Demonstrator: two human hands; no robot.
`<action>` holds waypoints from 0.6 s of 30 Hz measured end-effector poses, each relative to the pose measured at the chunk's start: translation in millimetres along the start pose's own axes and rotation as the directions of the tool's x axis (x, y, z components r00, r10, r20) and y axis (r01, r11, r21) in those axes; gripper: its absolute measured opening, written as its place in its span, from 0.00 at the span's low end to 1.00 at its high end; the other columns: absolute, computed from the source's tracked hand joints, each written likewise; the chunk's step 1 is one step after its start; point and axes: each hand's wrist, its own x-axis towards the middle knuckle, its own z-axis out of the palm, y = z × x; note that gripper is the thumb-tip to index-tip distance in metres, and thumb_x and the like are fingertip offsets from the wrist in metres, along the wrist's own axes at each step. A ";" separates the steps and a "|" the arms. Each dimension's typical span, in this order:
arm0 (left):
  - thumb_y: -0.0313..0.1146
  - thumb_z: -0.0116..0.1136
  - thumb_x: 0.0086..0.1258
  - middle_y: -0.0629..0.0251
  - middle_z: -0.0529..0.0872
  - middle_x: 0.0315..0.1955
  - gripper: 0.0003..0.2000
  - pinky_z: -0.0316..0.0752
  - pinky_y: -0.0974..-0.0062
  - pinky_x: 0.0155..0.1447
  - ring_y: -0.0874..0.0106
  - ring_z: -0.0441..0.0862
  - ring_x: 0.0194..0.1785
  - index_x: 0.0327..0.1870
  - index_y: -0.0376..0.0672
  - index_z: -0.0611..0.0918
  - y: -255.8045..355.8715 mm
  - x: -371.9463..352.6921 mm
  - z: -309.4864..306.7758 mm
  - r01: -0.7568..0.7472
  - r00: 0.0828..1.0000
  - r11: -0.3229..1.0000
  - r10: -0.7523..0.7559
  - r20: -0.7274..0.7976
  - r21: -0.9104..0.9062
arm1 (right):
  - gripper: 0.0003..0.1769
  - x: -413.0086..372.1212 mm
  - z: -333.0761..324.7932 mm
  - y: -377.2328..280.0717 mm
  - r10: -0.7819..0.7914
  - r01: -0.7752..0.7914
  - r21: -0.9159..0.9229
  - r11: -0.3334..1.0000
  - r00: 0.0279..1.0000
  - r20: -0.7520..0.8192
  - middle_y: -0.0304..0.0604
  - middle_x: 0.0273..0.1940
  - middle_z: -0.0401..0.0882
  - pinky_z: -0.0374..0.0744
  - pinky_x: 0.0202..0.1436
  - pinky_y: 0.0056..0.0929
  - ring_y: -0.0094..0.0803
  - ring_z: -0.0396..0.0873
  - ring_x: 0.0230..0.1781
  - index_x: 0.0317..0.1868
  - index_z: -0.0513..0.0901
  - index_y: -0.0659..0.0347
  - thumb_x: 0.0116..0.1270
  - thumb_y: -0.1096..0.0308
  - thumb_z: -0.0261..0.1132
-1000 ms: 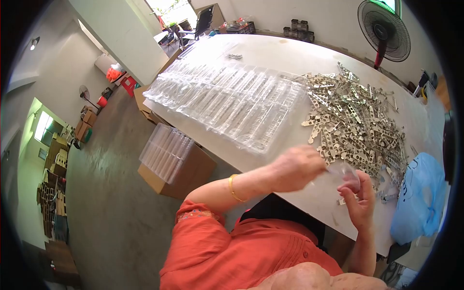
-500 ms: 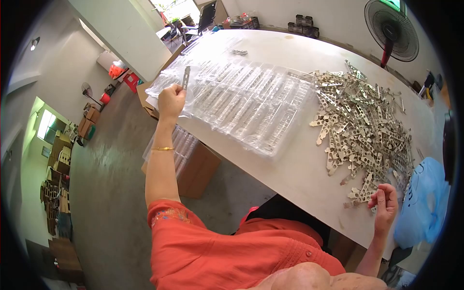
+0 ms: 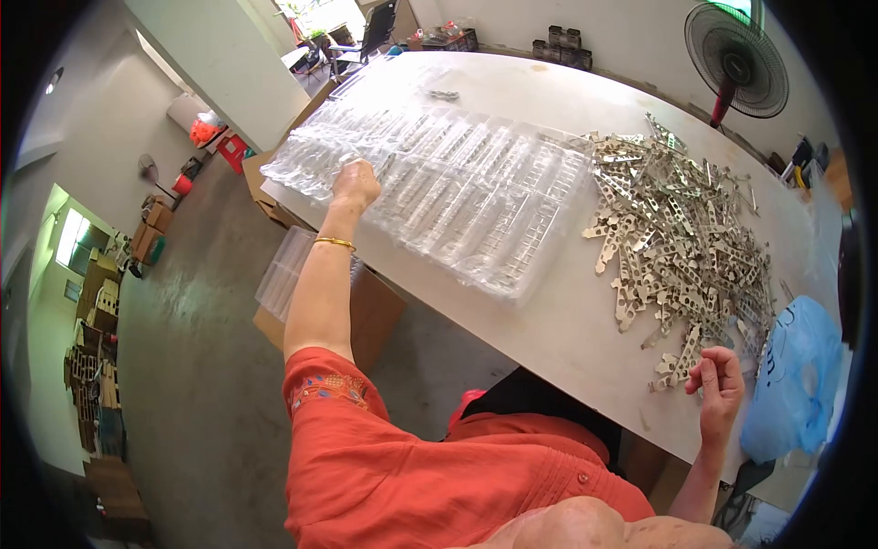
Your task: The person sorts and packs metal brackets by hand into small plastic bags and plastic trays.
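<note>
My left hand, with a bracelet on its wrist, is closed over the near left part of a clear plastic tray. Its fingertips are hidden, so whatever it grips does not show. Long narrow compartments run across the tray, many with metal strips inside, and crinkled clear film lies on its left part. My right hand hovers at the near edge of a heap of flat, perforated metal strips. Its fingers are curled in towards the thumb; I cannot make out anything between them.
The trays lie on a white table, where a small metal piece rests farther back. A blue plastic bag is at the right edge. Below the left edge stands a cardboard box with clear trays. Beyond the table is a fan.
My left hand has come down and slightly right onto the tray; the metal strip it held upright is out of sight. My right hand has hardly moved. The view has shifted slightly.
</note>
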 end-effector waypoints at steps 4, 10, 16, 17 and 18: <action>0.26 0.57 0.63 0.46 0.88 0.48 0.12 0.80 0.60 0.61 0.54 0.86 0.57 0.45 0.38 0.89 5.9 1.1 1.2 -0.014 0.999 0.997 0.011 0.045 0.072 | 0.06 -2.3 -0.4 -0.4 0.019 -0.019 0.006 1.000 1.000 0.003 0.36 0.32 0.79 0.75 0.33 0.18 0.19 0.76 0.27 0.51 0.79 0.61 0.79 0.71 0.58; 0.33 0.58 0.58 0.42 0.88 0.32 0.10 0.82 0.53 0.45 0.51 0.89 0.38 0.27 0.36 0.87 -29.5 35.2 44.6 -0.146 0.967 0.985 0.163 -0.196 0.097 | 0.07 -2.2 -3.4 6.4 0.023 -0.023 0.008 1.000 1.000 -0.019 0.38 0.33 0.80 0.77 0.34 0.21 0.21 0.77 0.29 0.52 0.79 0.63 0.78 0.74 0.58; 0.31 0.56 0.70 0.43 0.87 0.36 0.10 0.78 0.52 0.49 0.47 0.85 0.42 0.42 0.34 0.85 3.0 -16.2 1.7 -0.412 0.810 0.903 0.423 -0.407 0.118 | 0.07 -14.8 -27.5 -4.5 -0.007 0.009 0.007 1.000 0.985 -0.174 0.38 0.34 0.83 0.79 0.36 0.20 0.19 0.79 0.31 0.51 0.80 0.63 0.77 0.72 0.60; 0.29 0.56 0.72 0.46 0.87 0.36 0.09 0.78 0.55 0.48 0.49 0.85 0.41 0.42 0.33 0.85 33.9 -49.4 -25.2 -0.449 0.787 0.893 0.415 -0.457 0.038 | 0.07 -20.7 -29.1 0.0 0.024 -0.025 0.000 1.000 0.976 -0.217 0.38 0.34 0.83 0.79 0.36 0.20 0.19 0.79 0.31 0.51 0.80 0.63 0.77 0.72 0.60; 0.28 0.56 0.74 0.49 0.87 0.36 0.08 0.78 0.58 0.47 0.52 0.85 0.41 0.42 0.33 0.84 68.9 -90.3 -41.1 -0.472 0.769 0.880 0.384 -0.510 -0.049 | 0.07 -23.3 -33.1 3.7 0.029 -0.021 0.034 0.999 0.972 -0.235 0.37 0.34 0.83 0.79 0.36 0.20 0.19 0.79 0.31 0.52 0.80 0.63 0.77 0.72 0.60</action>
